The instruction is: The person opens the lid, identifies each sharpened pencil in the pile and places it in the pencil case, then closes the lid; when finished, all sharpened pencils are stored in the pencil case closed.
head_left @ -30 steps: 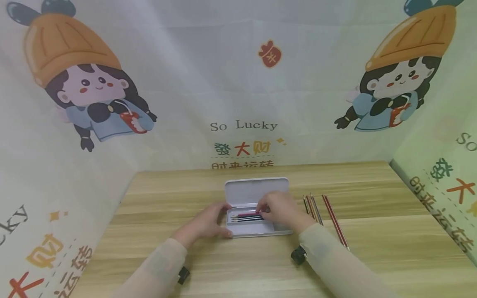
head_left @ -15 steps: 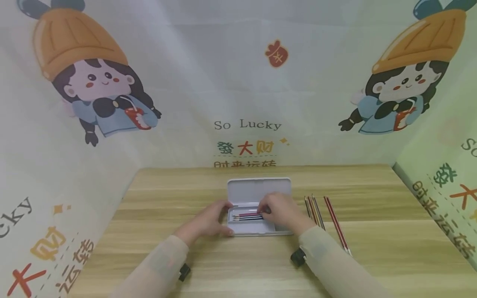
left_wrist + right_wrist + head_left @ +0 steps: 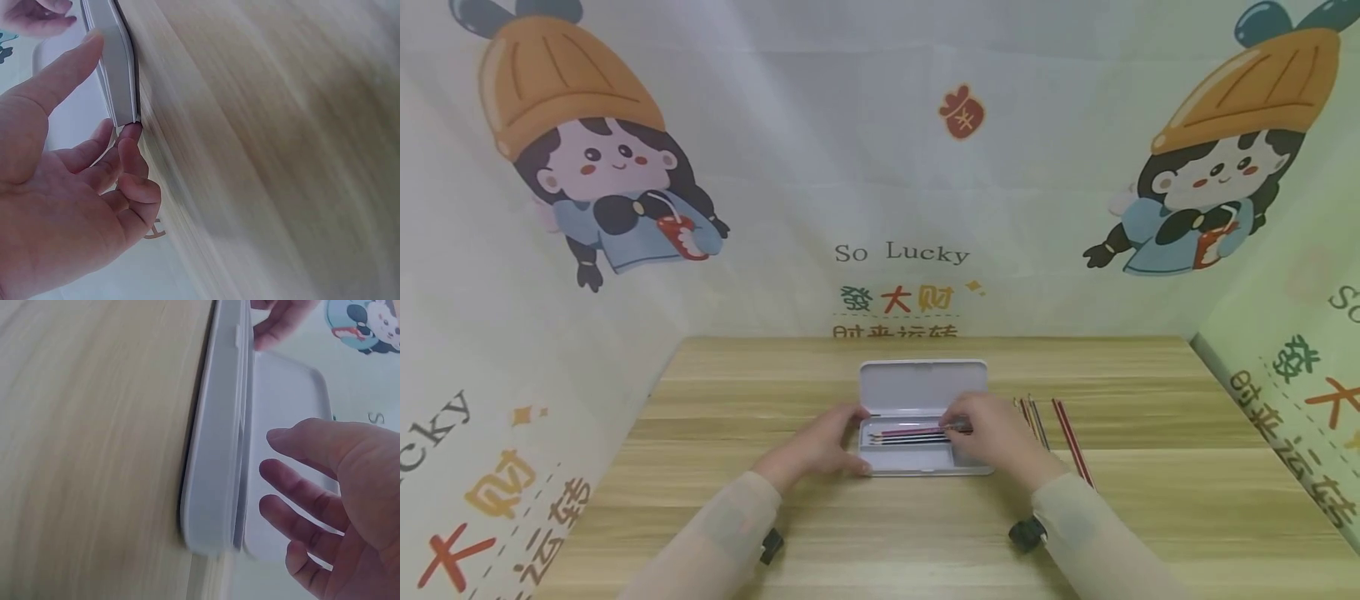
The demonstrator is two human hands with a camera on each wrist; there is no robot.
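A white pencil case [image 3: 906,460] lies on the table with its lid [image 3: 917,387] raised at the back. Several pencils [image 3: 910,437], one pink and others dark, lie lengthwise in its back compartment. My left hand [image 3: 816,446] grips the case's left end, thumb at the front corner and fingers at the back; the left wrist view shows this grip [image 3: 69,169]. My right hand [image 3: 996,433] is over the case's right part, at the pencils' right ends. In the right wrist view its thumb and fingers [image 3: 312,487] stand apart, with nothing visible between them.
To the right of the case lie several loose pencils [image 3: 1036,421] in a group, partly hidden by my right arm. Further right are dark red pencils [image 3: 1071,442] side by side. A printed cloth [image 3: 775,192] hangs behind the wooden table [image 3: 1187,467].
My right hand has shifted right along the case, showing more of the pencils. The left hand keeps its grip. The head view has turned slightly.
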